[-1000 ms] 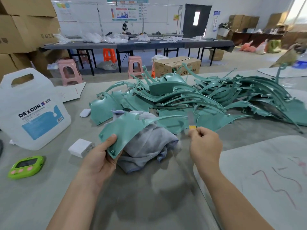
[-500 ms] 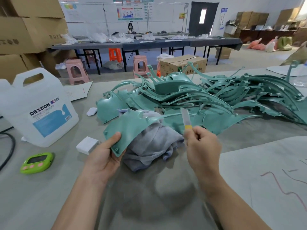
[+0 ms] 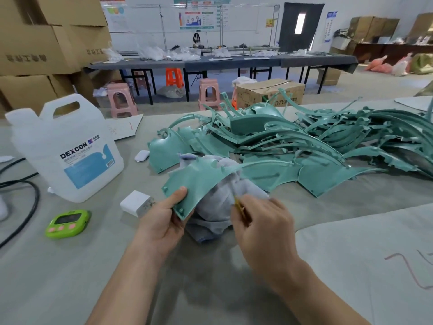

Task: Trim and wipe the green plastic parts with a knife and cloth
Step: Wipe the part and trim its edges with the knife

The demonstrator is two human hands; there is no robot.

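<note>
Pinching near corner of curved green plastic panel (image 3: pixel 199 181) in left grip (image 3: pixel 164 221), over crumpled grey cloth (image 3: pixel 218 205) on grey bench (image 3: pixel 70 277). Clasping slim yellow-handled knife (image 3: pixel 237 202) in right grip (image 3: pixel 262 228), aiming its blade up-left at panel's lower edge, stretching away rightward, just beside.

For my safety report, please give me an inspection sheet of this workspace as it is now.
Surface: grey-green table cover; marked white sheet at right.
Job's things: green part over grey cloth; pile of green parts behind; yellow-handled knife.
Clutter: DEXCON jug, green timer, small white box.
Hands: left hand grips the green part; right hand pinches the knife.
Cables: black cable at left edge.
Surroundings: cardboard boxes, pink stools, long tables.
</note>
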